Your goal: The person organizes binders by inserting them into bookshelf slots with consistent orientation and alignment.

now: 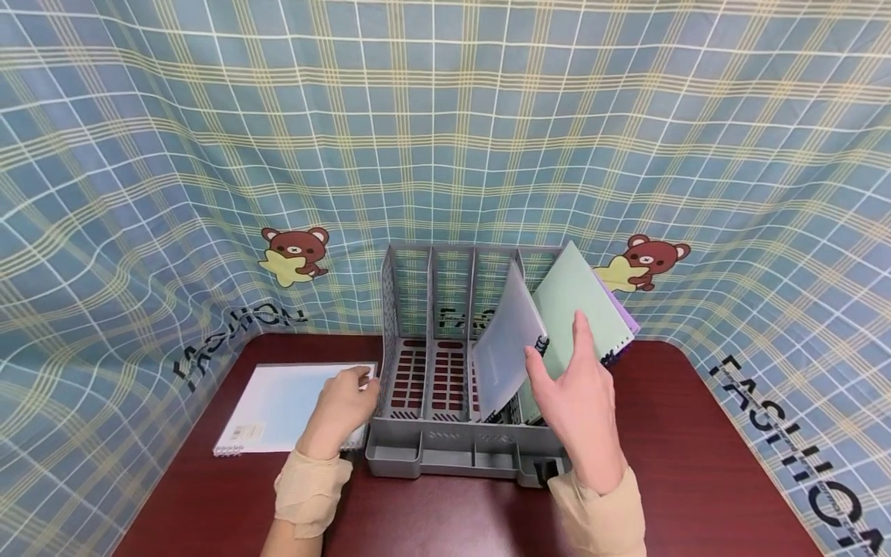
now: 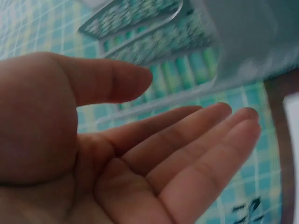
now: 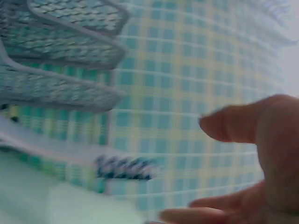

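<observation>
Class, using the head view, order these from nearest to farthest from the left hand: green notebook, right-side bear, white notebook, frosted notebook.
1. White notebook: left, partly hidden by the left hand.
2. Frosted notebook: in the rack.
3. Green notebook: rack's right end.
4. Right-side bear: on the cloth behind.

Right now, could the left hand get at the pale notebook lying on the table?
Probably yes: the left hand is open and empty, seemingly over one end of the pale notebook, and nothing visible blocks the way.
</observation>
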